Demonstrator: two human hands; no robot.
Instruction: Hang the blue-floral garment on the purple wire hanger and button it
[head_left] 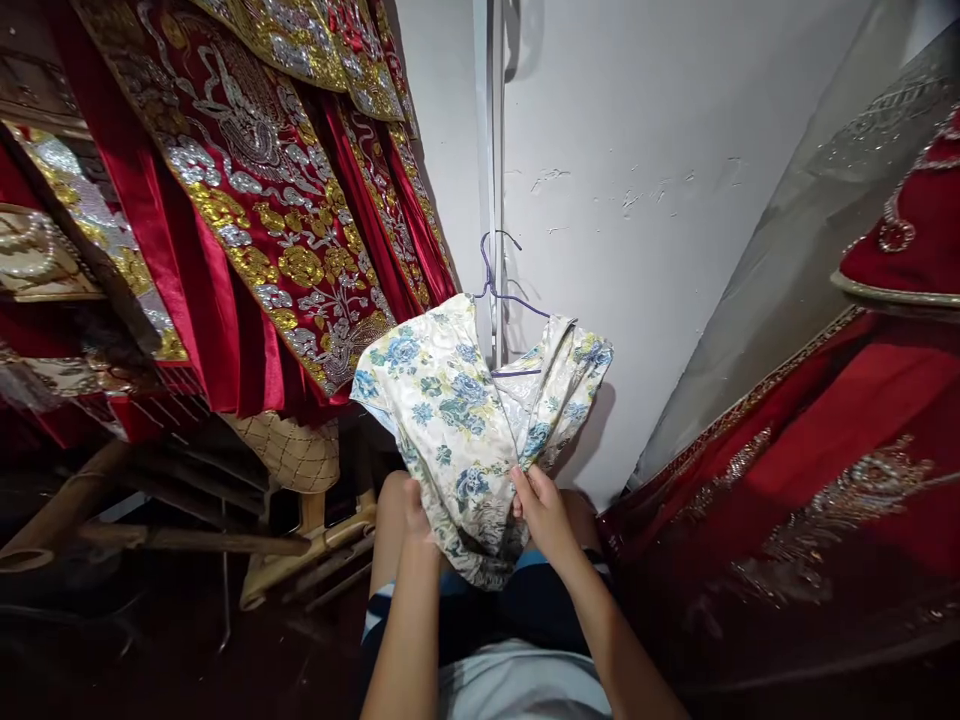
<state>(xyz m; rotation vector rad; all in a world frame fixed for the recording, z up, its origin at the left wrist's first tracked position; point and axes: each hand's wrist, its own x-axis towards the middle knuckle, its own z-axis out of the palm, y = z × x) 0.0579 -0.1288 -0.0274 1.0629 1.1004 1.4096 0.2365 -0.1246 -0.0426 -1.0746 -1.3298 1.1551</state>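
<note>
A white floral garment (457, 400) with blue flowers hangs on a purple wire hanger (517, 299) in front of me, its lower part over my lap. My right hand (538, 503) pinches the front edge of the garment below the V-shaped neckline. At the garment's lower left side is my left hand (417, 512), its fingers mostly hidden by the cloth, so its grip cannot be made out.
A metal pole (493, 150) stands against the white wall (615, 130). Red embroidered garments with gold and silver sequins (262, 170) hang at the left, above bamboo pieces (202, 541). Red beaded fabric (847, 400) fills the right side.
</note>
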